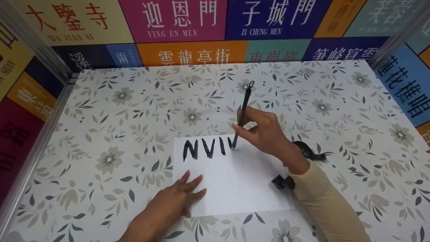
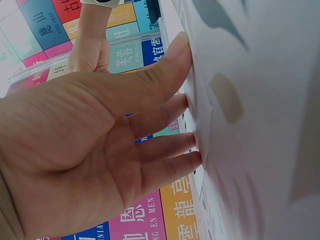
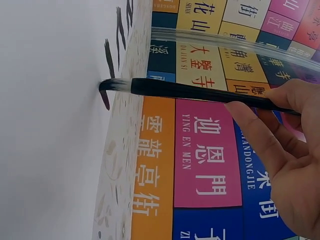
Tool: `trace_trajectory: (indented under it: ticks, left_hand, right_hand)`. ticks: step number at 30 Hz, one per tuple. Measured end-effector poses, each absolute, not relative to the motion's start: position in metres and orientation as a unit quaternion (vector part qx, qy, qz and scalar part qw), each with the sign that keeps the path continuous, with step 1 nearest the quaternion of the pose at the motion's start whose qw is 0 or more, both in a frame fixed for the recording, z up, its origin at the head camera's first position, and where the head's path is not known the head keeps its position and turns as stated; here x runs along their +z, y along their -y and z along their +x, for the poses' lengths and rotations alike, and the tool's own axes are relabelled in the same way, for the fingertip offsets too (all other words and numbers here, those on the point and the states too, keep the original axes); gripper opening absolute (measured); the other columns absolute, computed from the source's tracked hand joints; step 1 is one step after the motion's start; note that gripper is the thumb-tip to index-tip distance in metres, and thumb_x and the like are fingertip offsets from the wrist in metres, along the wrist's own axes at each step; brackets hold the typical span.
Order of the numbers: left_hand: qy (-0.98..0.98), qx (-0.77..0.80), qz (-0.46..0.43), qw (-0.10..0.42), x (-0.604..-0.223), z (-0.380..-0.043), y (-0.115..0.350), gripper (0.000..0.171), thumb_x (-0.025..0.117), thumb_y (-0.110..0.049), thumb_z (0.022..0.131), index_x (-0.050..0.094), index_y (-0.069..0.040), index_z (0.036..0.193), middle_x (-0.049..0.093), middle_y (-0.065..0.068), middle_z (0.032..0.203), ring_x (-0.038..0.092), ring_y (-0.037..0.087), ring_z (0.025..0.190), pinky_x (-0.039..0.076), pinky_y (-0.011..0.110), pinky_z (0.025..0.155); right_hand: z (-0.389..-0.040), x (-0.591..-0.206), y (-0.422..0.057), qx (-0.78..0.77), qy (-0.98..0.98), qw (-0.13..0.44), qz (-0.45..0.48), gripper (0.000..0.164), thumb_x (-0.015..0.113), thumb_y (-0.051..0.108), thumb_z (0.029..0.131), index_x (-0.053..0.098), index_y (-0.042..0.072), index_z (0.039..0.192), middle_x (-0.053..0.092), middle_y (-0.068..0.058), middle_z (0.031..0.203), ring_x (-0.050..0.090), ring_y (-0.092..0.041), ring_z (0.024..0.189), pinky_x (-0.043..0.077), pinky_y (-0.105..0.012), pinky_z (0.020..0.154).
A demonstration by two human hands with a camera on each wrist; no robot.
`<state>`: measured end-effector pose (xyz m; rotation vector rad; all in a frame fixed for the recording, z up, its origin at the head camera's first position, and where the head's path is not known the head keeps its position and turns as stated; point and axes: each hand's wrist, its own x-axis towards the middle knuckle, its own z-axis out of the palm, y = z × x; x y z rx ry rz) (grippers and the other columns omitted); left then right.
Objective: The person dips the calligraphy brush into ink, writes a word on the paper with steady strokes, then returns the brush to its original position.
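Note:
A sheet of white paper (image 1: pixel 242 188) lies on the table, with thick black brush strokes (image 1: pixel 209 149) reading N, V, I and a further slanted mark along its upper part. My right hand (image 1: pixel 265 131) pinches a black-handled writing brush (image 1: pixel 246 101) between thumb and fingers. The brush stands nearly upright in the head view, a hanging loop at its top. Its dark, bent bristles (image 3: pixel 111 85) touch the paper at the lower end of the newest stroke. My left hand (image 1: pixel 171 201) rests on the paper's lower left with fingers spread, the fingertips (image 2: pixel 192 140) pressing down.
The table (image 1: pixel 111 188) has a white cover with grey leaves and flowers. Two dark objects, one rounded (image 1: pixel 304 149) and one small (image 1: pixel 283 182), show beside my right wrist, partly hidden by the arm. Colourful panels with Chinese characters (image 1: pixel 181 20) enclose the table's back and sides.

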<state>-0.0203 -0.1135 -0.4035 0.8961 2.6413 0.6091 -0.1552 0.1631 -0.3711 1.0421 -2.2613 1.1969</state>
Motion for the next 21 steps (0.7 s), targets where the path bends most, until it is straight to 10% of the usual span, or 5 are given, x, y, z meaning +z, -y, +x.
trace_trajectory:
  ticks: [21]
  left_hand:
    - [-0.92, 0.202, 0.302, 0.15, -0.403, -0.02, 0.112, 0.064, 0.077, -0.008, 0.07, 0.06, -0.017, 0.131, 0.039, 0.004, 0.149, 0.028, 0.036, 0.138, 0.047, 0.044, 0.091]
  right_hand:
    - [-0.149, -0.351, -0.173, 0.414, 0.813, 0.189, 0.363, 0.016, 0.072, 0.006, 0.084, 0.061, 0.001, 0.095, 0.067, -0.004, 0.086, 0.068, -0.015, 0.079, 0.053, -0.019, 0.058]
